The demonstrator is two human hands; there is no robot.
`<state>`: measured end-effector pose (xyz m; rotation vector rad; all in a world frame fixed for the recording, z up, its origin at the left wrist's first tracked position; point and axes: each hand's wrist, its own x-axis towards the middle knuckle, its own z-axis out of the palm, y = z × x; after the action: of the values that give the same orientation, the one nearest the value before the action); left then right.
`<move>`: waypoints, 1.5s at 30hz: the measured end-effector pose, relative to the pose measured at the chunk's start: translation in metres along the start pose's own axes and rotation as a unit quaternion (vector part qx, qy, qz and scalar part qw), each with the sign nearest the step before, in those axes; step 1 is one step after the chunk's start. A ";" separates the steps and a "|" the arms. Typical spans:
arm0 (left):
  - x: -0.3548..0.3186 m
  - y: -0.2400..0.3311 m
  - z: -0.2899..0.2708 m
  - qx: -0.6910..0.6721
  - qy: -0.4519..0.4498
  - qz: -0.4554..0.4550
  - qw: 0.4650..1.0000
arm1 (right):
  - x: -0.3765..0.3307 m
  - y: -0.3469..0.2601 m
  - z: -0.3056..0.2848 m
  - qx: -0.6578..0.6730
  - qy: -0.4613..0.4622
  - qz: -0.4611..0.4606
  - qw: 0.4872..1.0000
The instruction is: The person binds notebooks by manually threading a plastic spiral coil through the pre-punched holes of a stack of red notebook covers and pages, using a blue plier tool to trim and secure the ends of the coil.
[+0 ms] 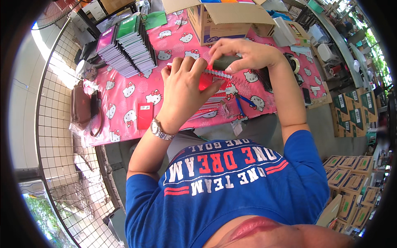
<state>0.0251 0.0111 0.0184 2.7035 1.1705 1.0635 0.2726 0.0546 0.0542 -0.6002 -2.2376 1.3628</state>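
My left hand, with a watch on the wrist, is closed on a red notebook, thumb in front and fingers over its far edge. Along the notebook's edge runs a row of punched holes with a wire spiral sticking out to the right. Curled around a dark grey-green rounded piece, my right hand holds it just above that edge. I cannot tell whether the piece touches the spiral. Below the hands lies a stack of red notebooks, partly hidden by my left hand.
Blue-handled pliers lie right of the stack, a single red notebook to its left. Tall stacks of purple notebooks and green notebooks stand at the back left. An open cardboard box stands behind my hands; a tape roll sits right.
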 end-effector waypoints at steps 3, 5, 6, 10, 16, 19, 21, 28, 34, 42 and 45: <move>-0.003 0.001 0.000 -0.008 -0.006 -0.017 1.000 | 0.003 -0.002 -0.002 0.097 0.012 -0.047 0.994; -0.002 -0.003 -0.004 -0.042 0.012 -0.023 0.999 | 0.009 -0.007 -0.002 -0.053 -0.024 0.082 0.995; 0.001 -0.007 -0.006 -0.076 0.034 -0.017 0.996 | 0.017 0.002 0.000 -0.203 0.005 0.073 0.976; -0.002 -0.034 -0.017 -0.086 0.005 -0.031 0.996 | 0.028 0.004 -0.006 0.174 -0.057 -0.109 0.977; -0.002 -0.039 -0.019 -0.162 -0.020 -0.048 0.985 | 0.044 0.004 -0.006 0.032 -0.011 -0.011 0.999; 0.000 -0.040 -0.019 -0.200 -0.008 -0.054 0.978 | 0.044 0.007 -0.004 0.123 -0.031 -0.047 0.991; -0.004 -0.042 -0.016 -0.230 -0.003 -0.063 0.971 | 0.044 0.011 0.000 0.154 -0.014 -0.107 0.982; -0.005 -0.046 -0.015 -0.214 0.002 -0.093 0.972 | 0.004 0.133 -0.012 -0.125 0.267 0.170 0.940; -0.010 -0.043 -0.010 -0.402 0.043 -0.241 0.883 | -0.125 0.297 0.119 -0.396 0.416 0.248 0.780; -0.023 -0.034 0.000 -0.345 0.108 -0.234 0.902 | -0.172 0.224 0.245 -0.437 0.315 0.425 0.728; -0.029 -0.038 0.002 -0.340 0.118 -0.206 0.910 | -0.136 0.160 0.198 0.012 0.589 0.248 0.769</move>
<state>-0.0124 0.0203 -0.0097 1.7496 1.0579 1.4082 0.2876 -0.0961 -0.1919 -1.5668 -1.0304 0.7563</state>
